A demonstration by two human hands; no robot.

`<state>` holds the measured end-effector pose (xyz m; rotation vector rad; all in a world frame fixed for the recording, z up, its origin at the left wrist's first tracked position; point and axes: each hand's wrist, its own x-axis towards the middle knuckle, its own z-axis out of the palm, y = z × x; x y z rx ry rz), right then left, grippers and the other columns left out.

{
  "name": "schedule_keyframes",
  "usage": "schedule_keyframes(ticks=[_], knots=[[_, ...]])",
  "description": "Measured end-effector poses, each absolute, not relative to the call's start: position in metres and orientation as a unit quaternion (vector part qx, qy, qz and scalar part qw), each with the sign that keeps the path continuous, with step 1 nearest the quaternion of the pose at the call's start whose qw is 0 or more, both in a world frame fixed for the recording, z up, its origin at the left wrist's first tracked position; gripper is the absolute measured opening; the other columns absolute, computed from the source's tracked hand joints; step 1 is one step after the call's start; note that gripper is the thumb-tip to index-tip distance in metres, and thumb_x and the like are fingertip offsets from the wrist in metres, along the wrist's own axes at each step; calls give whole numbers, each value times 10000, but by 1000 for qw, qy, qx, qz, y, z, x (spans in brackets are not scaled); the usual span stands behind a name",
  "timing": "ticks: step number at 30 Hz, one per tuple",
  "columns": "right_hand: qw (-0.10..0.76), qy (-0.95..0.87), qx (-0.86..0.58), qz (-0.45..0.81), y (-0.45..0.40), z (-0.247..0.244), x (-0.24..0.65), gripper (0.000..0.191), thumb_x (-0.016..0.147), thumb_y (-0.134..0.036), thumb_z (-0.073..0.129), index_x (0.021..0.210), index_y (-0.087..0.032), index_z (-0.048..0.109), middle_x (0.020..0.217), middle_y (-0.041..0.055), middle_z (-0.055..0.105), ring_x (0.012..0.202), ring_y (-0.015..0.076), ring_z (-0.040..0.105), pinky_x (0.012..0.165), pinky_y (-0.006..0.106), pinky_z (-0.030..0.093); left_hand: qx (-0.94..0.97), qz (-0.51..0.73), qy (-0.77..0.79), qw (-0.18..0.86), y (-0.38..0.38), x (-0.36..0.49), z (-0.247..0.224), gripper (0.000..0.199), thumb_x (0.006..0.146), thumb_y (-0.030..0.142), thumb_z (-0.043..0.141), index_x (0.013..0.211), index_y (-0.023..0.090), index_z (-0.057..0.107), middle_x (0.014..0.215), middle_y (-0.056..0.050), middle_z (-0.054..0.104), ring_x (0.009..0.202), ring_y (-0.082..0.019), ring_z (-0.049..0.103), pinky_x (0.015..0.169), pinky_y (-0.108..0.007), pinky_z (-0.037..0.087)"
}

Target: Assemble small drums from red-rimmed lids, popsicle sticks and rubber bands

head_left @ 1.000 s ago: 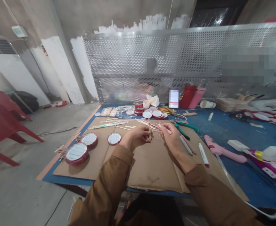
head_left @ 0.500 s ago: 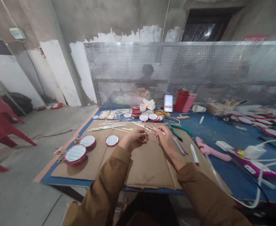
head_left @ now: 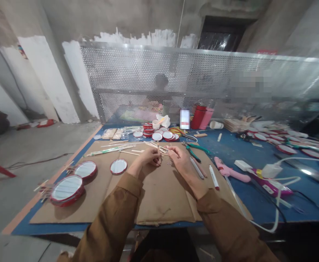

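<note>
My left hand (head_left: 150,157) is closed in a pinch around a small flat wooden stick (head_left: 158,146), which stands upright above the cardboard sheet (head_left: 165,196). Just to the right, my right hand (head_left: 180,159) has its thumb and fingertips drawn together; whatever they hold is too small to make out. Behind both hands lie several loose wooden sticks (head_left: 133,152). Left of my left hand a round red-rimmed disc with a white face (head_left: 118,166) rests on the cardboard. Further left are more red-rimmed discs (head_left: 67,189) with short sticks attached at their side.
Green-handled pliers (head_left: 199,147), a marker (head_left: 214,177) and a pink glue gun (head_left: 231,171) lie to the right. A purple power strip (head_left: 268,183) with white cables sits beyond. Stacked discs (head_left: 157,136), a phone (head_left: 185,119) and a red bottle (head_left: 199,117) stand before a perforated metal screen (head_left: 137,72).
The view has turned to the right, so the table appears shifted left. My right hand has tilted slightly, its fingertips further from view. My left hand keeps the upright stick.
</note>
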<state>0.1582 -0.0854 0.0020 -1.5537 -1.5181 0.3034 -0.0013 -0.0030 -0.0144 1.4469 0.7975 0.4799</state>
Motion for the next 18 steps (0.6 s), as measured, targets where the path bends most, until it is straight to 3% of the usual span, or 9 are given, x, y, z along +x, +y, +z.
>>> schedule_keyframes(ticks=[5,11,15,18], knots=[[345,-646,-680,7,-86,9,168,271,875,-244,430,1040,-176,634,1080,108,671,997,228,577,871,330,398,645,184,332,663,1,-3,-15,265,753,335,699,737,125,538,571,-27,630,487,-109,603,503,-219,515],[223,-633,-737,-72,-90,12,181,243,845,-151,488,1022,-167,653,1006,162,663,973,289,555,818,392,353,641,149,334,674,0,-5,-10,223,726,265,714,720,124,541,565,-22,630,491,-109,605,526,-224,517],[206,-640,-733,-101,-96,15,180,237,830,-187,553,1050,-192,641,1073,139,644,1019,288,533,836,394,335,633,122,349,680,0,-3,-8,152,761,196,664,695,111,557,547,-27,632,480,-114,607,517,-227,517],[273,-640,-709,-115,-96,15,175,207,884,-231,467,987,-185,641,1048,119,652,1021,272,529,864,390,329,623,110,358,687,-1,-3,-9,149,784,166,636,671,106,560,534,-28,632,469,-112,602,518,-233,519]])
